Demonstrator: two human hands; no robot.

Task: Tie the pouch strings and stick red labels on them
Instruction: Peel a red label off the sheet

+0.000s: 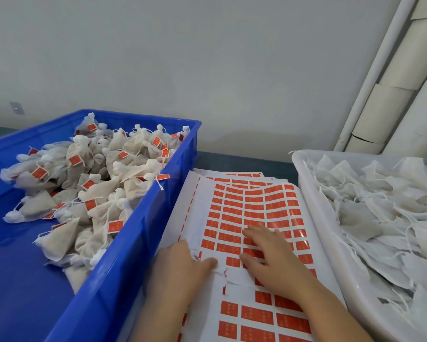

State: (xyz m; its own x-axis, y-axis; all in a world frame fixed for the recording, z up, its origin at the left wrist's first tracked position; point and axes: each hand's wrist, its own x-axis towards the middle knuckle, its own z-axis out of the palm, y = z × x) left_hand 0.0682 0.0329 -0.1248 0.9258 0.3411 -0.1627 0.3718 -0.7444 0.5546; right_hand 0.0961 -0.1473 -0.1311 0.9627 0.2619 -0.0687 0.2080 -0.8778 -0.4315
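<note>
- The left hand (pixel 182 265) rests on the near left part of the label sheet (pixel 254 208), thumb stretched flat across bare backing, and it grips nothing. If it lifts, the loose sheet could slide or curl when a label is peeled.
- The right hand (pixel 274 260) lies just beside it on the red labels. Its fingers (pixel 254 229) are spread wide and flat, holding nothing. Blur hides the thumb tip, so it may or may not have a label's corner raised. Picking with flat pads risks creasing a label or lifting two at once.
- The torn white backing (pixel 239 277) between the hands is ragged. A peel started there could tear more paper away with the label.
- Neither hand holds a pouch. A peeled label would wait on a fingertip and could fold onto itself or stick to skin.
- The sheet bows upward against the white tub (pixel 313 218) on the right, which could make it spring when pulled.
- In that tub the untied pouches (pixel 370 208) lie with their strings crossed, so drawing one out may drag its neighbours along.
- On the left, the labelled pouches (pixel 103 183) are heaped against the near wall of the blue crate (pixel 138 233), and one label hangs over its rim. Another pouch tossed there could spill onto the bench (pixel 244 161).
</note>
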